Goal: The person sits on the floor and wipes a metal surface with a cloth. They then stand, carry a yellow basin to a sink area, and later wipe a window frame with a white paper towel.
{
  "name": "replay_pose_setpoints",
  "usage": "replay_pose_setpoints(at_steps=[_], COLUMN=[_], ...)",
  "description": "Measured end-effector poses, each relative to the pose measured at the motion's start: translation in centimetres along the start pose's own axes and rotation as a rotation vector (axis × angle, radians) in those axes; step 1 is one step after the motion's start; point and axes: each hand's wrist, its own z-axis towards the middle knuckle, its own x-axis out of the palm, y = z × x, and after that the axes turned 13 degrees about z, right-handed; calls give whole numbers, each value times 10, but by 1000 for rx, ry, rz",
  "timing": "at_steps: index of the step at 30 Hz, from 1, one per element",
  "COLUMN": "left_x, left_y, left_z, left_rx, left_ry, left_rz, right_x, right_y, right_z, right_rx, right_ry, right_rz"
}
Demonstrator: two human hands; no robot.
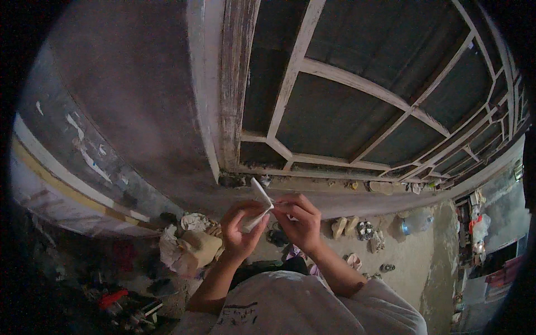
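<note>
Both hands are raised in front of my chest, close together. My left hand [244, 228] grips a thin white folded piece [261, 193], perhaps paper or card, between thumb and fingers. One flap of it sticks up and to the left, and a second part lies lower inside the palm. At its right edge, the fingertips of my right hand [302, 217] are pinched at the fold, where a small pale bit shows between them. Fingers hide much of the piece, and its exact material cannot be told.
Ahead stands a wooden lattice window [354, 86] over a sill holding small items. Sandals [344, 227] and other shoes lie on the floor at the right, beside a large clear plastic bottle [416, 224]. Pale sacks [194, 247] sit at the left, near dark clutter with a red object [113, 298].
</note>
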Motion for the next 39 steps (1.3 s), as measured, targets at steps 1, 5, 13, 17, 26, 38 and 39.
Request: replay_pose_setpoints(at_steps=[1, 5, 13, 17, 26, 38, 39], left_x=[-1, 12, 11, 20, 5, -8, -6], left_y=[-6, 5, -22, -57, -209, -308, -302], left_z=[1, -12, 48, 102, 233, 342, 349], left_rx=[14, -92, 154, 216, 225, 188, 184], left_ry=[1, -17, -36, -30, -28, -55, -51], left_rz=[-3, -225, -374, -496, -714, -1029, -1032], right_x=[1, 7, -28, -54, -92, -84, -84], right_y=[1, -4, 27, 68, 173, 245, 239], right_z=[2, 8, 81, 148, 307, 445, 453], right_rx=[-18, -88, -537, -814, -1292, -1371, -1360], right_ry=[1, 18, 6, -40, -135, -99, -90], right_rz=[-8, -42, -274, -462, -867, -1189, -1222])
